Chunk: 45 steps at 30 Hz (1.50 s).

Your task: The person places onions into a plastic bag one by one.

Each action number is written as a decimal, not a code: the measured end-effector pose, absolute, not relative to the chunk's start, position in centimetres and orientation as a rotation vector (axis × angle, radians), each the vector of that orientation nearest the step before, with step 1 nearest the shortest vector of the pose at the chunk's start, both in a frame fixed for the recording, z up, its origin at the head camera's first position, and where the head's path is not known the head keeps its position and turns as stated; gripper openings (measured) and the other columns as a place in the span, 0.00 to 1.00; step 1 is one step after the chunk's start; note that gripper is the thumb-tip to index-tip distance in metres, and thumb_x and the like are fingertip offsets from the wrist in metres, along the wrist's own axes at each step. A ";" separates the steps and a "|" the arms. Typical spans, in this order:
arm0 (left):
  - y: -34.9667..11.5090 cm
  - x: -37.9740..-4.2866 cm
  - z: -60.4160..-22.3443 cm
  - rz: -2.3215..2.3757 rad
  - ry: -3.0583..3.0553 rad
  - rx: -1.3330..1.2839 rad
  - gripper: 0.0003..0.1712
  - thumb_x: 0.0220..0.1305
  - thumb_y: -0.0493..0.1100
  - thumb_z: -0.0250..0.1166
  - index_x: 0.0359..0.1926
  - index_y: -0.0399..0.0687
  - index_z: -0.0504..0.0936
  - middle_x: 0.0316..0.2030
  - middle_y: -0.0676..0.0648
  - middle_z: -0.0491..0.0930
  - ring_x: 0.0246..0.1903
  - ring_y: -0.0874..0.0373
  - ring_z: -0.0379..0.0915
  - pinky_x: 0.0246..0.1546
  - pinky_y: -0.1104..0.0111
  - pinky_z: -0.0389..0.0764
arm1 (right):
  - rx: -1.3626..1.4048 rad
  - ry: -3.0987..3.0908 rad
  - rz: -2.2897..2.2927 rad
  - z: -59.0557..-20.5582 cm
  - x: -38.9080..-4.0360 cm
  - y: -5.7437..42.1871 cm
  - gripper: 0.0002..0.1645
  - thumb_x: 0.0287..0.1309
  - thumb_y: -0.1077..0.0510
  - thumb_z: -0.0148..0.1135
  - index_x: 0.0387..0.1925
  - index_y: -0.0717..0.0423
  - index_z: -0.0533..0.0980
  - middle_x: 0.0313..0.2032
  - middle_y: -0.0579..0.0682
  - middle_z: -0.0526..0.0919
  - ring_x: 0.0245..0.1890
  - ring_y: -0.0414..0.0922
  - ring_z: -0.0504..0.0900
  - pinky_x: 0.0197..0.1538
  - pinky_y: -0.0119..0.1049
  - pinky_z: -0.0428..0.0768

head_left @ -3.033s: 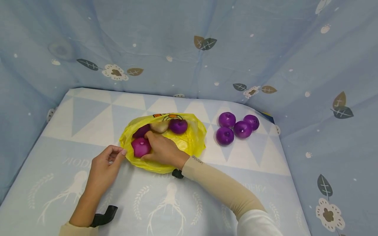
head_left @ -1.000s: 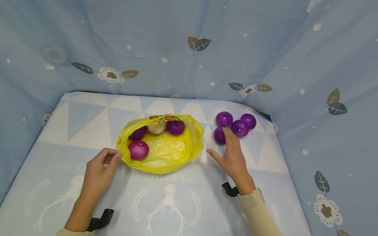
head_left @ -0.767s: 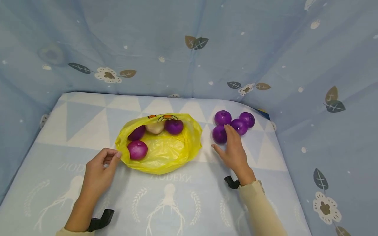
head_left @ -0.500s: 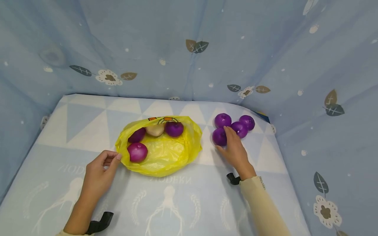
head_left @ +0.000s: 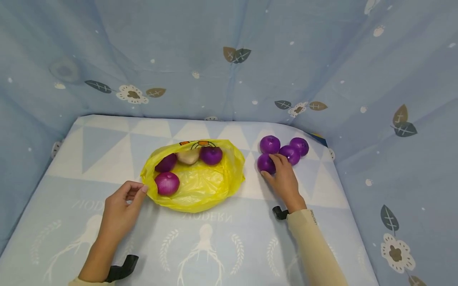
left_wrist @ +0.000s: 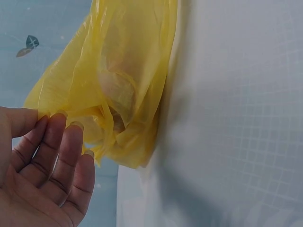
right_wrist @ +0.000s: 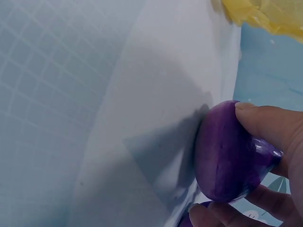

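My left hand [head_left: 123, 210] pinches the left rim of a yellow plastic bag [head_left: 200, 198], whose mouth gapes toward me. In the left wrist view, thumb and index fingertip meet on the thin plastic [left_wrist: 132, 61]. Inside the bag lie a pinkish-purple onion [head_left: 167, 183], two darker purple onions [head_left: 211, 155] and a pale round vegetable [head_left: 188, 156], partly hidden. To the right, my right hand [head_left: 285, 180] holds the nearest purple onion [head_left: 264, 163] of a cluster. Seen from the right wrist, the thumb presses one side of that onion [right_wrist: 222, 151] and fingers curl round the other.
Beyond my right hand sit three more purple onions [head_left: 270, 144], close together. A patterned cloth [head_left: 204, 246] covers the table. Blue curtains [head_left: 179, 59] hang behind and at both sides. Black curved pieces [head_left: 123, 268] stick out by both wrists.
My right hand has left the pinkish-purple onion in the bag and moved right to the cluster, where its thumb and fingers have closed on the nearest onion. The left hand keeps the rim.
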<state>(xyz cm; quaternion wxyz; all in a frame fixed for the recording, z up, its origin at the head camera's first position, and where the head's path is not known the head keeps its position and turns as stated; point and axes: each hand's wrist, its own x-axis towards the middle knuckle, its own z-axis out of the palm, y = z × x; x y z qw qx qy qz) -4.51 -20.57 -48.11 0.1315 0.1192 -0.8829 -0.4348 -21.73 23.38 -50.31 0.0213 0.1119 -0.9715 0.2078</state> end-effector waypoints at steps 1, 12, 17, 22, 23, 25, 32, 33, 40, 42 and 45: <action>-20.5 -4.5 -48.1 -1.271 -2.563 0.350 0.11 0.76 0.47 0.66 0.45 0.43 0.83 0.37 0.45 0.85 0.35 0.61 0.74 0.32 0.80 0.73 | 0.342 -3.010 0.649 -50.3 -21.7 23.3 0.44 0.63 0.50 0.76 0.74 0.57 0.68 0.70 0.62 0.68 0.70 0.62 0.68 0.71 0.60 0.67; -20.4 -4.4 -48.1 -1.252 -2.587 0.388 0.12 0.77 0.48 0.65 0.45 0.43 0.82 0.36 0.45 0.84 0.36 0.60 0.74 0.32 0.78 0.73 | 0.298 -3.054 0.686 -50.3 -21.8 22.8 0.45 0.63 0.53 0.76 0.75 0.58 0.65 0.75 0.61 0.65 0.70 0.65 0.68 0.72 0.61 0.65; -20.5 -4.4 -48.2 -1.263 -2.577 0.365 0.11 0.77 0.48 0.65 0.45 0.43 0.82 0.35 0.45 0.84 0.35 0.61 0.74 0.32 0.79 0.73 | 0.297 -3.044 0.685 -50.6 -21.8 22.7 0.45 0.63 0.52 0.76 0.75 0.58 0.65 0.74 0.61 0.67 0.71 0.63 0.68 0.72 0.59 0.65; -20.5 -4.5 -48.2 -1.269 -2.569 0.350 0.11 0.76 0.47 0.66 0.44 0.43 0.82 0.36 0.45 0.84 0.35 0.62 0.73 0.32 0.79 0.72 | 0.283 -3.011 0.713 -50.8 -21.7 22.7 0.45 0.62 0.52 0.77 0.74 0.60 0.66 0.73 0.62 0.68 0.72 0.61 0.67 0.73 0.57 0.64; -20.5 -4.6 -48.2 -1.273 -2.565 0.349 0.11 0.76 0.47 0.66 0.44 0.43 0.82 0.36 0.45 0.84 0.35 0.62 0.73 0.32 0.79 0.72 | 0.284 -3.005 0.719 -50.8 -21.6 22.8 0.45 0.62 0.52 0.77 0.74 0.61 0.66 0.73 0.63 0.68 0.72 0.61 0.67 0.74 0.57 0.63; -20.4 -4.7 -48.2 -1.276 -2.560 0.349 0.11 0.75 0.47 0.67 0.45 0.43 0.83 0.36 0.45 0.84 0.35 0.62 0.74 0.32 0.80 0.72 | 0.286 -2.997 0.718 -50.8 -21.5 22.8 0.44 0.62 0.52 0.77 0.73 0.61 0.67 0.72 0.63 0.69 0.72 0.61 0.68 0.74 0.57 0.64; -20.4 -4.6 -48.1 -1.277 -2.564 0.363 0.12 0.76 0.48 0.66 0.45 0.44 0.83 0.37 0.46 0.84 0.36 0.62 0.74 0.33 0.80 0.72 | 0.289 -2.992 0.717 -50.8 -20.9 22.9 0.44 0.63 0.50 0.76 0.73 0.61 0.67 0.70 0.63 0.71 0.70 0.61 0.69 0.73 0.57 0.65; -20.4 -4.5 -48.1 -1.279 -2.566 0.363 0.12 0.76 0.49 0.66 0.45 0.44 0.83 0.37 0.45 0.84 0.36 0.62 0.74 0.33 0.80 0.72 | 0.278 -2.997 0.722 -50.7 -20.8 22.9 0.44 0.63 0.50 0.75 0.73 0.60 0.67 0.70 0.62 0.71 0.71 0.61 0.69 0.73 0.57 0.64; -20.6 -4.5 -48.1 -1.256 -2.570 0.351 0.12 0.77 0.49 0.65 0.44 0.43 0.83 0.36 0.45 0.85 0.35 0.61 0.75 0.33 0.79 0.73 | 0.221 -2.989 0.774 -50.5 -20.2 23.1 0.45 0.63 0.45 0.74 0.74 0.59 0.67 0.69 0.62 0.72 0.70 0.60 0.69 0.72 0.58 0.65; -20.7 -4.5 -48.1 -1.254 -2.567 0.345 0.12 0.77 0.49 0.65 0.44 0.43 0.83 0.36 0.45 0.85 0.35 0.61 0.75 0.33 0.79 0.72 | 0.231 -2.951 0.801 -50.2 -20.0 23.0 0.45 0.62 0.45 0.74 0.73 0.60 0.68 0.68 0.63 0.73 0.68 0.61 0.71 0.71 0.58 0.67; -20.8 -4.5 -48.2 -1.248 -2.567 0.354 0.12 0.76 0.49 0.65 0.44 0.44 0.83 0.36 0.46 0.85 0.35 0.61 0.75 0.33 0.79 0.72 | 0.260 -2.884 0.829 -49.5 -19.7 22.7 0.44 0.61 0.45 0.74 0.71 0.60 0.69 0.65 0.63 0.75 0.63 0.61 0.76 0.65 0.59 0.73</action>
